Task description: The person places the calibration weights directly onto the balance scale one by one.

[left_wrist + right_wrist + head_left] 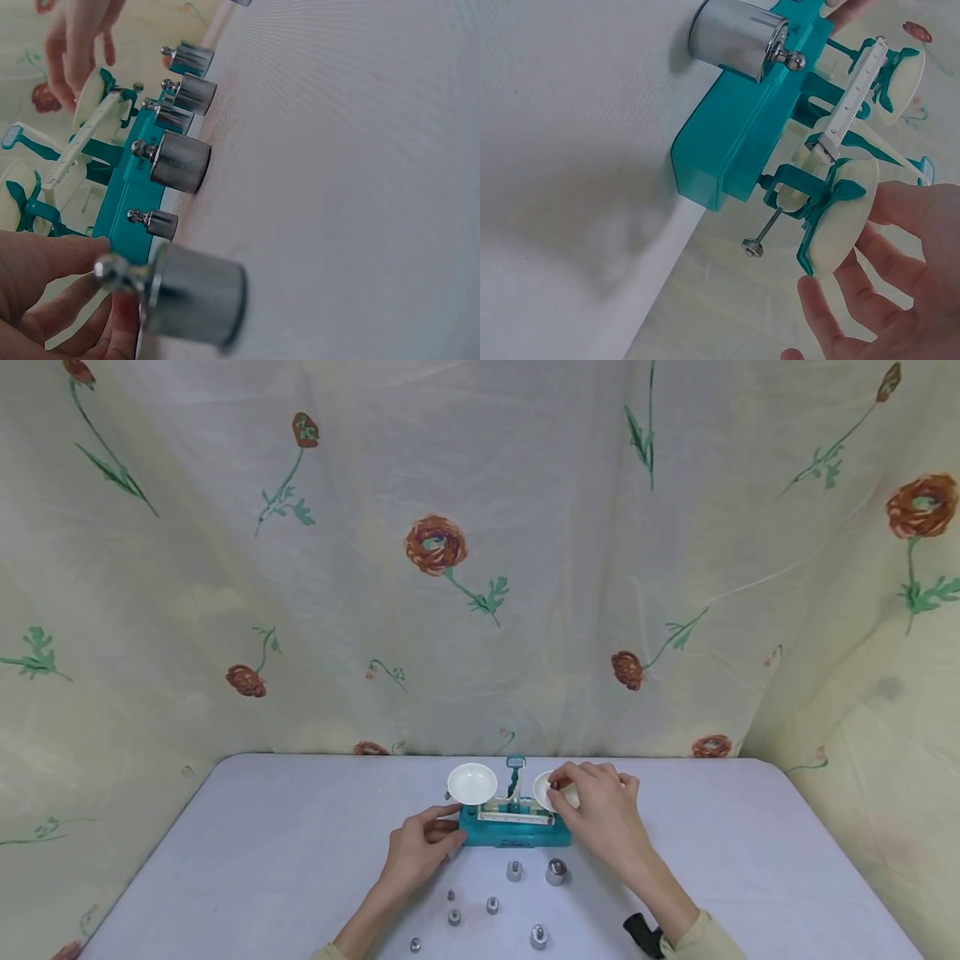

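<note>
One balance scale [516, 835], teal base, stands near the far edge of the table [300, 860], about mid-width. Two white pans: left pan [472, 784] in full view, right pan [847, 221] partly behind the fingers in the head view. One white graduated beam [514, 817] across the front. Seven metal weights on the tabletop in the head view, all knobbed, upright, sizes mixed: two just in front of the base, incl. the widest weight [557, 872]; five nearer the person, incl. the smallest weight [451, 895].

Two hands. Left hand [422, 847]: fingers bent, gap between thumb and index narrow, gripping the left end of the base, thumb at front, index toward the back. Right hand [603, 802]: at the right pan, thumb and index nearly closed, pinching one small dark piece [555, 786] over it; too small to tell exactly what. Other fingers loosely bent.

One black object [643, 935] beside the right wrist. One flower-print curtain [525, 677] behind the table.
</note>
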The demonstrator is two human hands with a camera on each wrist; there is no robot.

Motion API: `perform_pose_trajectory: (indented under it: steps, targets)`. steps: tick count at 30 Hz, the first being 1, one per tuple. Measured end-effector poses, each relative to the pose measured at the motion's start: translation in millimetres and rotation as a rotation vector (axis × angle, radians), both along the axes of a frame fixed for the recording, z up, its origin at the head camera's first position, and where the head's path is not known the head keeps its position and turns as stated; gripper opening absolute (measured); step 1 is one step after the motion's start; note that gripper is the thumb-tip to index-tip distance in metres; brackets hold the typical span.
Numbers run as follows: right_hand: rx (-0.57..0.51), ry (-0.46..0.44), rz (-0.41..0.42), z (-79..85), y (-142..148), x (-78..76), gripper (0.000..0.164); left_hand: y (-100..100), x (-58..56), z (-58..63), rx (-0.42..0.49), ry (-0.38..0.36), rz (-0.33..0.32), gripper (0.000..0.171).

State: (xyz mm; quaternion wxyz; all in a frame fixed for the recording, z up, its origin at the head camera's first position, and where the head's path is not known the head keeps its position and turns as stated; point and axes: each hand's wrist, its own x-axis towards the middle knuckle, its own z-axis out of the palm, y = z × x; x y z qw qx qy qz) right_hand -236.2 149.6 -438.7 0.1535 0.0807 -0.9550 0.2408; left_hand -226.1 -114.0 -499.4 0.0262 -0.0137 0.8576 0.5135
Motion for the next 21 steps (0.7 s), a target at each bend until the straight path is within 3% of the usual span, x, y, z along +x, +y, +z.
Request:
perform_pose_trajectory:
  steps: [21]
  targets:
    - [-0.007, -0.022, 0.003, -1.1, -1.5, -2.3, 0.017, 1.1, 0.7, 3.6, 0.006, -0.003, 0.006, 0.047]
